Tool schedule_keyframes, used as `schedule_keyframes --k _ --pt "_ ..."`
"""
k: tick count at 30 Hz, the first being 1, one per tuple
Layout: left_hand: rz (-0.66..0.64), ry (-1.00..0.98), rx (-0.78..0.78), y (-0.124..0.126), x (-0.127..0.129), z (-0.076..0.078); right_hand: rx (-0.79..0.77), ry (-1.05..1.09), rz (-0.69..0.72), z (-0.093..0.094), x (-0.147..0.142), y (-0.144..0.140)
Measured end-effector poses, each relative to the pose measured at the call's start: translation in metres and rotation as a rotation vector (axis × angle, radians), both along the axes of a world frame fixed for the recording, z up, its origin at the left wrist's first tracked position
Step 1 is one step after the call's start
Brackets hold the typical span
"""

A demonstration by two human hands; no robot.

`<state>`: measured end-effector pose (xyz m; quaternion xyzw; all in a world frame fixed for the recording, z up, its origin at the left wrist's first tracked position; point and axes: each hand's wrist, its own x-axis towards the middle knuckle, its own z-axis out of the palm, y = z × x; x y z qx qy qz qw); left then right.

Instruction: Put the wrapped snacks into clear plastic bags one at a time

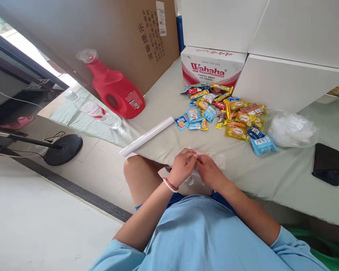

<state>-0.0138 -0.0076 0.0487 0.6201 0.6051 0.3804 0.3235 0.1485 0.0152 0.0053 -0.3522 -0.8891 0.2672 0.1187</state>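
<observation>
On the far left we see a black round stand base [63, 149] on the pale tiled floor [31, 222], beside a dark doorway. Next come a clear water bottle [94, 111] lying flat and a red detergent jug [115, 90] on its side at the table [285, 173] edge, both against a big brown carton [124, 34]. A white roll [147, 136] lies slantwise, overhanging the edge.

In the middle, our left hand [183, 165], with a bead bracelet on the wrist, and our right hand [209, 171] meet fingertip to fingertip over the near edge, both pinched narrow on a thin clear plastic bag [217, 158]; they seem to be working its mouth apart, close to the body.

Beyond lies a loose pile of snack packets [226, 111], within arm's reach, in front of a Wahaha box [211, 67] and white boxes [293, 75]. Farther right sit a heap of clear bags [292, 130] and a black wallet [326, 163]. The table wears a pale green cloth.
</observation>
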Motion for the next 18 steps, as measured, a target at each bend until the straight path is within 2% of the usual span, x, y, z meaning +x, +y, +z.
schedule_keyframes --k 5,7,10,12,15,16,18 --pt "-0.123 0.401 0.081 -0.009 0.001 -0.002 0.099 0.169 0.012 -0.011 0.038 -0.032" --pt "-0.128 0.584 0.113 -0.016 0.001 -0.009 0.058 0.181 -0.006 -0.010 0.057 -0.045" --pt "-0.121 0.768 0.142 -0.028 0.007 -0.025 -0.094 0.209 -0.056 -0.001 0.083 -0.050" --pt "-0.109 0.839 0.150 -0.036 0.015 -0.036 -0.131 0.268 -0.230 0.006 0.094 -0.040" --pt "-0.080 0.913 0.148 -0.043 0.024 -0.048 0.027 0.243 -0.600 0.008 0.093 -0.012" --pt "-0.072 0.931 0.144 -0.044 0.026 -0.050 0.083 0.189 -0.669 0.005 0.089 -0.003" --pt "-0.064 0.953 0.133 -0.046 0.027 -0.052 0.113 0.049 -0.683 -0.001 0.079 0.012"
